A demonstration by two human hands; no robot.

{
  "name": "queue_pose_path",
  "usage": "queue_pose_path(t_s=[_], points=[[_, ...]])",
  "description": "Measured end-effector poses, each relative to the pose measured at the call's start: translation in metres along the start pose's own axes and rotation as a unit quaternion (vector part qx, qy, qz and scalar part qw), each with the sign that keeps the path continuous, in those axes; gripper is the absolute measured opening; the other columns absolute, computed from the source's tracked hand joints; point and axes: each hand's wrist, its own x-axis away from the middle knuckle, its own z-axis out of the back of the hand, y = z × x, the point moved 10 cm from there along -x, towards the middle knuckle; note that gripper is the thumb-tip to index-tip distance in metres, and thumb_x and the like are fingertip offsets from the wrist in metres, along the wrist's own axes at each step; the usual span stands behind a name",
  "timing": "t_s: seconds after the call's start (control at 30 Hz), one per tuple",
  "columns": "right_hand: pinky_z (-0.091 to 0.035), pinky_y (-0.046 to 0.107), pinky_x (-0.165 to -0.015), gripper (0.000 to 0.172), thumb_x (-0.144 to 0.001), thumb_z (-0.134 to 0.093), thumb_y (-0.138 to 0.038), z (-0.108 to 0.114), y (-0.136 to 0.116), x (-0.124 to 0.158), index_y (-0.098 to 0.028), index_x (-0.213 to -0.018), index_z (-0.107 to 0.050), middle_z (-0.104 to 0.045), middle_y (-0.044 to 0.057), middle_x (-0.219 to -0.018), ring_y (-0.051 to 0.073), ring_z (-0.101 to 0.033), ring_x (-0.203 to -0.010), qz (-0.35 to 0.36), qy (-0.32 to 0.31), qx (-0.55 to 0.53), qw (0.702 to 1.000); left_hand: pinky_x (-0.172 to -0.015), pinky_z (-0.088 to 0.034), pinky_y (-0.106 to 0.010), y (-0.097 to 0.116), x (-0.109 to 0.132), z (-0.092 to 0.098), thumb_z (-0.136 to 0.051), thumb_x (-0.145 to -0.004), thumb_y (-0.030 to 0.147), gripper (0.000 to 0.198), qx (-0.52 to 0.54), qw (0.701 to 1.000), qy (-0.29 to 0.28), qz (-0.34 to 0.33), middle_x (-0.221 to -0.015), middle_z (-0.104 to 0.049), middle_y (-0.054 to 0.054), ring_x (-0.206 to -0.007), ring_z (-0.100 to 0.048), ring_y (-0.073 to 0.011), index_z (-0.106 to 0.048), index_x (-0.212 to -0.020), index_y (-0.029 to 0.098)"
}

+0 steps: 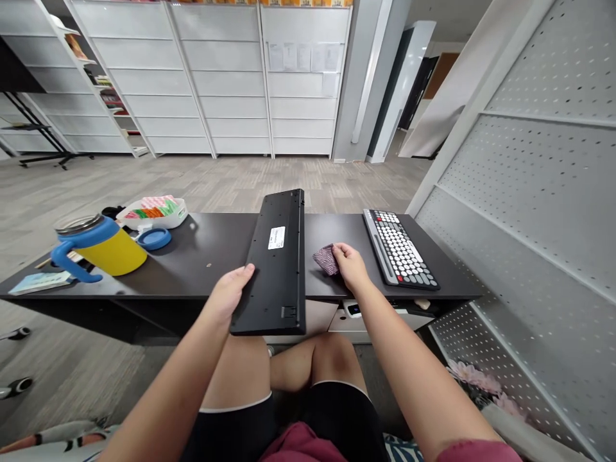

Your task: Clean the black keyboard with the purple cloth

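Observation:
A black keyboard point(275, 276) is tipped up on its long side, its underside with a white label facing left and up. My left hand point(230, 292) grips its near left edge, thumb on the underside; the other fingers are hidden behind it. To the right, my right hand point(350, 264) pinches a small purple patterned cloth point(327, 260) just above the desk. Further right lies a second keyboard point(402, 250), dark grey with round white, grey and red keys, apart from my right hand.
On the dark desk point(216, 244), a yellow and blue mug point(113, 247) lies tilted at the left, near its blue lid point(154, 239). Behind stands a white basket point(154, 215) of colourful packets; a light blue booklet point(43, 282) lies at the left end. A perforated panel point(539, 192) borders the right.

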Motion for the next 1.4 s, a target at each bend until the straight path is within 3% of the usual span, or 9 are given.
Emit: queue_pose_path(t_s=[0.27,0.47,0.57,0.73,0.87,0.97,1.07,1.2,1.4], points=[[-0.054,0.034,-0.078,0.059,-0.083,-0.068,-0.078,0.003,-0.005,0.004,-0.023,-0.103,-0.075,-0.079,0.005,-0.091,0.025,-0.069,-0.087,-0.009,0.013,-0.001,1.0,-0.118,-0.061,-0.048,-0.036,0.041,-0.063,-0.08,-0.101,0.03,0.023,0.245,0.967,0.036,-0.067,-0.129,-0.083,-0.015,-0.131,-0.076,-0.03,-0.078,-0.12,0.018],[-0.052,0.032,-0.07,0.041,-0.079,-0.079,-0.058,0.0,-0.006,0.011,-0.023,-0.098,-0.075,-0.077,0.002,-0.087,0.022,-0.066,-0.076,-0.036,0.004,-0.073,0.997,-0.118,-0.061,-0.049,-0.059,0.045,-0.097,-0.077,-0.105,0.022,0.009,0.308,0.944,0.095,-0.07,-0.136,-0.079,-0.013,-0.133,-0.075,-0.0265,-0.071,-0.112,0.021],[-0.05,0.031,-0.067,0.044,-0.083,-0.075,-0.062,0.001,-0.003,0.01,-0.024,-0.105,-0.076,-0.075,0.0,-0.083,0.02,-0.063,-0.07,-0.045,0.003,-0.068,0.997,-0.118,-0.06,-0.046,-0.068,0.038,-0.104,-0.076,-0.106,0.019,0.011,0.325,0.935,0.134,-0.049,-0.131,-0.08,-0.012,-0.13,-0.075,-0.0229,-0.065,-0.105,0.02],[-0.053,0.038,-0.087,0.049,-0.092,-0.058,-0.063,0.025,-0.005,0.005,-0.02,-0.108,-0.077,-0.081,0.011,-0.102,0.029,-0.071,-0.093,-0.014,0.118,0.082,0.99,-0.119,-0.059,-0.04,-0.083,0.013,-0.107,-0.07,-0.109,0.018,0.022,0.313,0.936,0.159,-0.016,-0.124,-0.079,-0.007,-0.126,-0.075,-0.016,-0.052,-0.098,0.023],[-0.05,0.043,-0.103,0.052,-0.1,-0.043,-0.054,0.045,-0.008,0.009,-0.018,-0.121,-0.075,-0.08,0.018,-0.122,0.033,-0.071,-0.111,-0.007,0.231,0.182,0.956,-0.121,-0.056,-0.039,-0.1,-0.006,-0.115,-0.065,-0.11,0.013,0.026,0.274,0.954,0.118,0.016,-0.125,-0.076,-0.007,-0.123,-0.075,-0.0135,-0.047,-0.096,0.025],[-0.049,0.044,-0.104,0.055,-0.102,-0.041,-0.052,0.051,-0.007,0.013,-0.016,-0.127,-0.076,-0.08,0.02,-0.125,0.033,-0.071,-0.112,-0.016,0.259,0.195,0.946,-0.121,-0.058,-0.044,-0.11,-0.013,-0.117,-0.071,-0.103,0.006,0.033,0.253,0.963,0.085,0.039,-0.117,-0.076,-0.008,-0.116,-0.077,-0.015,-0.045,-0.094,0.025],[-0.05,0.043,-0.103,0.055,-0.101,-0.045,-0.055,0.05,-0.004,0.01,-0.017,-0.123,-0.079,-0.082,0.019,-0.121,0.033,-0.071,-0.111,-0.009,0.241,0.184,0.953,-0.117,-0.061,-0.049,-0.112,-0.014,-0.111,-0.076,-0.1,0.011,0.031,0.218,0.972,0.058,0.06,-0.108,-0.077,-0.01,-0.108,-0.08,-0.0199,-0.049,-0.095,0.024],[-0.051,0.044,-0.103,0.058,-0.099,-0.05,-0.061,0.049,0.006,0.004,-0.016,-0.117,-0.081,-0.083,0.018,-0.117,0.033,-0.072,-0.109,-0.003,0.218,0.145,0.965,-0.114,-0.061,-0.053,-0.115,-0.008,-0.114,-0.07,-0.108,0.026,0.015,0.123,0.983,-0.048,0.125,-0.111,-0.082,-0.022,-0.107,-0.084,-0.0291,-0.062,-0.1,0.017],[-0.053,0.044,-0.101,0.054,-0.102,-0.052,-0.059,0.051,-0.004,0.0,-0.017,-0.12,-0.08,-0.083,0.016,-0.117,0.032,-0.075,-0.108,0.026,0.163,0.17,0.972,-0.112,-0.061,-0.048,-0.114,-0.006,-0.124,-0.055,-0.114,0.026,0.025,0.098,0.978,-0.096,0.157,-0.123,-0.082,-0.028,-0.107,-0.084,-0.0277,-0.068,-0.098,0.013]])
